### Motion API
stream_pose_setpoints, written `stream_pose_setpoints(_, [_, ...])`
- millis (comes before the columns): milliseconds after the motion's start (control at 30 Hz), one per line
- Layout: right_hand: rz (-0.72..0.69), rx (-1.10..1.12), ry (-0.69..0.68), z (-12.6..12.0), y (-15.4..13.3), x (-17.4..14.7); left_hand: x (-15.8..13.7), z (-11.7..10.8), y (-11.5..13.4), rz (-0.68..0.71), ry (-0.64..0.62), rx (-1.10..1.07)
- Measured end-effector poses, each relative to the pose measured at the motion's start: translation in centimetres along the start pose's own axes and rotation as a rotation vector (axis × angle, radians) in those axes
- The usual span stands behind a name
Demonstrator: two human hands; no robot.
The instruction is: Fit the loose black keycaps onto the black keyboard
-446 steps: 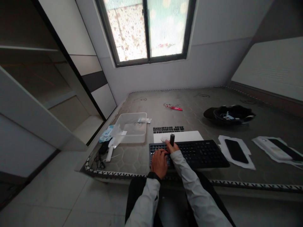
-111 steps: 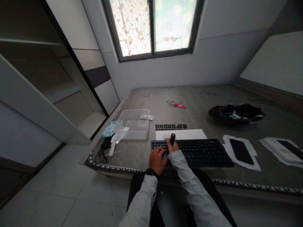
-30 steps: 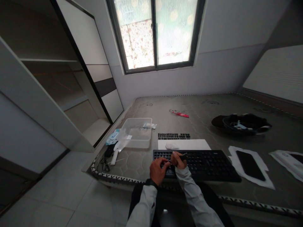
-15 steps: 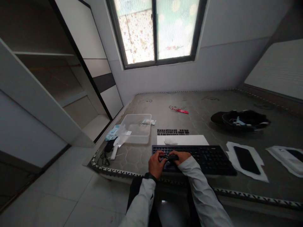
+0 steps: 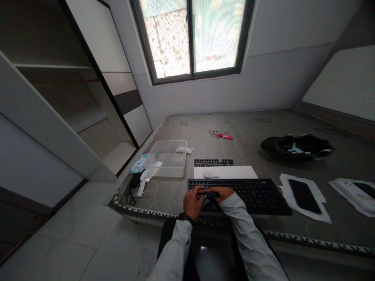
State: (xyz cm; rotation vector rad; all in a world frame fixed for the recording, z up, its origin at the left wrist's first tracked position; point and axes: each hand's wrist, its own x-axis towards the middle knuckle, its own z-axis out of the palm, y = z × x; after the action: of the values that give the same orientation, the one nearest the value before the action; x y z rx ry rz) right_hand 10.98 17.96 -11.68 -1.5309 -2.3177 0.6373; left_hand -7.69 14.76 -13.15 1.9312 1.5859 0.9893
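Observation:
A black full-size keyboard [image 5: 263, 195] lies at the front edge of the mattress, close to my body. Over its left part, my left hand [image 5: 193, 203] is closed, fingers curled and thumb tip pressed towards the fingertips; whatever it pinches is too small to make out. My right hand [image 5: 223, 194] is closed around a small dark handheld object [image 5: 211, 194], its end pointing at my left fingers; its exact kind does not show. Just behind the keyboard is a white sheet [image 5: 240, 172] bearing a whitish wad [image 5: 210, 174]. Beyond it, loose black keycaps [image 5: 213, 162] stand in rows.
A clear plastic tub [image 5: 168, 171] lies to the left, near a blue packet [image 5: 138, 164], a white-handled brush [image 5: 141, 187] and dark cables [image 5: 128, 196]. Rightwards are a phone [image 5: 304, 196] on white wrapping and a dark cap [image 5: 304, 147]. A red item [image 5: 225, 136] lies further back.
My right hand has shifted very slightly left with the small dark object. My left hand stays almost in place. The whole view has moved a little.

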Motion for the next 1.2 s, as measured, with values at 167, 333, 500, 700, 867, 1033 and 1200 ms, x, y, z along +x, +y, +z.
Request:
stream_pose_setpoints(167, [0.053,-0.005,0.055,0.3,-0.7,-0.2,0.0,0.0,0.0,0.002,-0.005,0.004])
stream_pose_setpoints(333, [0.053,0.010,0.090,0.5,-1.0,-0.3,-0.1,-0.2,0.2,0.006,0.010,0.004])
stream_pose_setpoints(500, [0.031,0.019,0.068,0.2,-0.8,-0.4,-0.2,-0.1,0.2,0.026,0.042,0.014])
stream_pose_setpoints(700, [0.059,0.013,0.082,0.1,-0.4,-0.6,-0.1,0.4,-0.2,-0.029,0.095,-0.054])
stream_pose_setpoints(867, [0.183,-0.020,0.147,-0.4,0.0,-0.8,0.0,0.7,-0.3,-0.077,0.135,-0.069])
stream_pose_setpoints(1033, [0.343,-0.073,0.210,-1.1,0.4,-1.0,0.0,0.7,0.0,-0.050,0.136,-0.074])
stream_pose_setpoints(1200, [0.391,-0.107,0.195,-1.4,0.7,-1.0,0.0,0.8,0.1,-0.038,0.148,-0.067])
